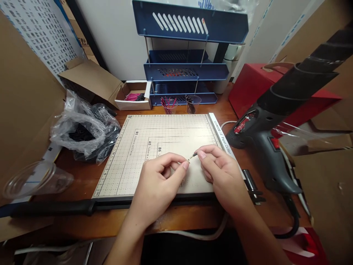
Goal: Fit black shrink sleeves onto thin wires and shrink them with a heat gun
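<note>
Above the paper cutter [127, 162], my two hands meet at the fingertips. My right hand [223, 171] pinches a small dark, thin piece [194, 154] between thumb and forefinger. A tiny gold-coloured metal bit [189, 160] shows at the thumb and forefinger of my left hand [161, 178], which are pinched together. The two small parts touch or nearly touch; I cannot tell whether they are joined. The other fingers of both hands curl in. Both forearms reach over the cutter's near edge.
A heat gun [264, 143] stands at the right before a red box [248, 79]. Behind are a blue tray rack [187, 71], a small carton [134, 105] and cups with pink [169, 106] and black pieces [191, 106]. A plastic bag [79, 136] and clear cup [38, 180] are left.
</note>
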`<state>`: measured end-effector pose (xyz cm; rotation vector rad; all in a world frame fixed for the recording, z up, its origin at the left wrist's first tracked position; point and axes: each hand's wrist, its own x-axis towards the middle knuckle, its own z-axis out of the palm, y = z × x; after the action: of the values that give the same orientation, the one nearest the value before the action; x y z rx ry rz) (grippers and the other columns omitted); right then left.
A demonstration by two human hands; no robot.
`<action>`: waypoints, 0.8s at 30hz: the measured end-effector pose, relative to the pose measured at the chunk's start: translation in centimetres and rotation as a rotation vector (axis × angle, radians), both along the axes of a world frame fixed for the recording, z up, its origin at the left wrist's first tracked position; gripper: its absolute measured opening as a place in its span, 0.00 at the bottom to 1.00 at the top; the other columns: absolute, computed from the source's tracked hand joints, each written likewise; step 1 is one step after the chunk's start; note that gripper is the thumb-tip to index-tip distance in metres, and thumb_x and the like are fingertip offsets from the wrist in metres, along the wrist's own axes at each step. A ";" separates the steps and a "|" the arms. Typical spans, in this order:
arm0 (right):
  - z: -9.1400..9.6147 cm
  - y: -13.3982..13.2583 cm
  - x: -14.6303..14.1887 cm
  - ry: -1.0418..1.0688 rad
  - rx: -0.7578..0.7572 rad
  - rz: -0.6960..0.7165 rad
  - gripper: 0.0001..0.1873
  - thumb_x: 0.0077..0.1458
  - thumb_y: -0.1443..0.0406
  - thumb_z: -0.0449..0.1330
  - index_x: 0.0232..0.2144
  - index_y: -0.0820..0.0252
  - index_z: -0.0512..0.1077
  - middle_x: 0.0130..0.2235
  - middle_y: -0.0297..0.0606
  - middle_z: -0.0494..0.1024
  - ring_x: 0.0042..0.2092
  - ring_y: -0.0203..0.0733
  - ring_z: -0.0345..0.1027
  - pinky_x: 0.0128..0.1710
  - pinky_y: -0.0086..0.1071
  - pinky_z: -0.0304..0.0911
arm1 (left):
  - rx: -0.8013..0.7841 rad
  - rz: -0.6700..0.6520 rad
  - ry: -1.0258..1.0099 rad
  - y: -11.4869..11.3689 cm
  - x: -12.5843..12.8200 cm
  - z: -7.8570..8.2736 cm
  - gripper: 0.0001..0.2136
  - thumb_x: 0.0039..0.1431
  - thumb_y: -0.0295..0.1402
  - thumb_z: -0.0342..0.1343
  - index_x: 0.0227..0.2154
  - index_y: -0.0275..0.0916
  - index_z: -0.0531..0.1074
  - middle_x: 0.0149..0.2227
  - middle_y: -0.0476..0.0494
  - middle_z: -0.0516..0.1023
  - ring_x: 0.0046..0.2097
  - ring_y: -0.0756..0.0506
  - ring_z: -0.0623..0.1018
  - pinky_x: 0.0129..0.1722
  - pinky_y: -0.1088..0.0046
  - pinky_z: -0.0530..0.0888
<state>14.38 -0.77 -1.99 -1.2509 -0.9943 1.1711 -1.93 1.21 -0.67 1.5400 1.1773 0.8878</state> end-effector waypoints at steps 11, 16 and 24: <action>0.6 -0.4 0.2 -0.072 -0.012 0.089 0.19 0.65 0.52 0.62 0.37 0.65 0.73 0.23 0.27 0.61 0.24 0.26 0.46 0.22 0.25 0.40 | -0.029 -0.031 0.004 0.1 0.0 0.2 0.13 0.64 0.41 0.60 0.36 0.36 0.83 0.23 0.50 0.73 0.25 0.51 0.65 0.25 0.72 0.60; 0.6 -0.5 0.3 -0.110 -0.012 0.096 0.18 0.66 0.52 0.61 0.39 0.64 0.74 0.24 0.27 0.60 0.25 0.27 0.47 0.23 0.25 0.41 | -0.046 -0.043 -0.003 0.1 -0.2 0.2 0.13 0.63 0.40 0.60 0.38 0.36 0.83 0.25 0.48 0.75 0.27 0.49 0.68 0.26 0.72 0.61; 0.5 -0.8 0.4 -0.166 -0.022 0.144 0.18 0.67 0.52 0.59 0.37 0.63 0.71 0.26 0.27 0.61 0.26 0.28 0.49 0.25 0.25 0.46 | -0.047 -0.066 0.002 0.1 -0.4 0.1 0.12 0.65 0.41 0.59 0.36 0.37 0.82 0.24 0.51 0.70 0.26 0.50 0.64 0.26 0.72 0.59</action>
<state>14.76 -1.62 -1.48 -1.3280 -1.2134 1.2058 -2.36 1.30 -0.62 1.5330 1.1350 0.8097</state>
